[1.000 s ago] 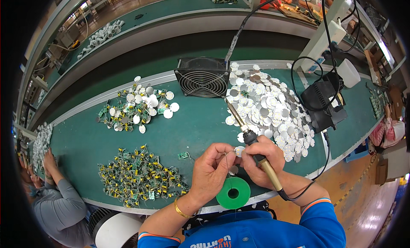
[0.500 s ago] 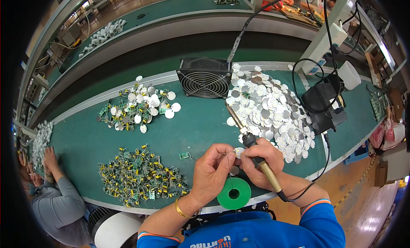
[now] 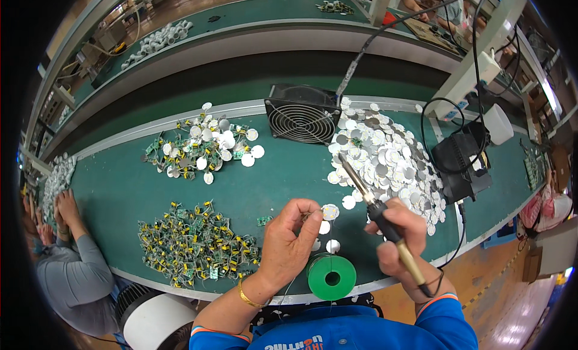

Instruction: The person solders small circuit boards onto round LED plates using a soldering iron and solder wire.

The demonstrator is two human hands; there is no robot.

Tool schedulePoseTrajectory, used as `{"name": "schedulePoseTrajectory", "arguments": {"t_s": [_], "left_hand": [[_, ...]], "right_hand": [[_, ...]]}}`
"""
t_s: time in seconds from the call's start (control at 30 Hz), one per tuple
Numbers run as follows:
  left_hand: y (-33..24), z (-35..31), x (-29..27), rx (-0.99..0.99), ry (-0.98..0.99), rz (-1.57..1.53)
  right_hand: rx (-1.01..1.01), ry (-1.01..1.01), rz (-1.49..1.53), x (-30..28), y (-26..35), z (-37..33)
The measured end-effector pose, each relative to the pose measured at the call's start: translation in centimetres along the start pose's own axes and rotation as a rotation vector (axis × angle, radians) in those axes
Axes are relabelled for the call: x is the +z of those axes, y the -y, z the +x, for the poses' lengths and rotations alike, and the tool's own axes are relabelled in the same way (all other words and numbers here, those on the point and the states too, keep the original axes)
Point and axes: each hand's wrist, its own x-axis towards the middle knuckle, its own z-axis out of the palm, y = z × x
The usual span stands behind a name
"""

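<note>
Pinching a white disc (image 3: 330, 212) by its edge with closed fingers of the left hand (image 3: 286, 238), above the tabletop (image 3: 241, 196). Gripping a soldering iron (image 3: 378, 211) in the right hand (image 3: 404, 232), pointing its tip away from the disc. Probably doing a soldering step, calling for steady holding and careful aiming. Seeing a green spool (image 3: 345, 275) for wire; not telling the contents of a white cup-shaped thing (image 3: 498, 125).

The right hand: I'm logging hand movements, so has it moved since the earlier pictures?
Yes. Judged against the black fan, the right hand has shifted to the right, opening a gap from the left hand.
</note>
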Motion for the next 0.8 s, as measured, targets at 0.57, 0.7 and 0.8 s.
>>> {"name": "schedulePoseTrajectory", "arguments": {"t_s": [0.57, 0.7, 0.8], "left_hand": [[-2.7, -0.2, -0.5, 0.366, -0.075, 0.348], [-3.1, -0.3, -0.6, 0.401, -0.065, 0.361], [-3.4, -0.5, -1.0, 0.405, -0.028, 0.402]], "right_hand": [[-0.018, 0.096, -0.073, -3.4, 5.3, 3.4], [-0.034, 0.046, -0.065, -2.7, 5.8, 3.9], [-0.058, 0.055, -0.065, -2.4, 5.7, 4.0]]}}
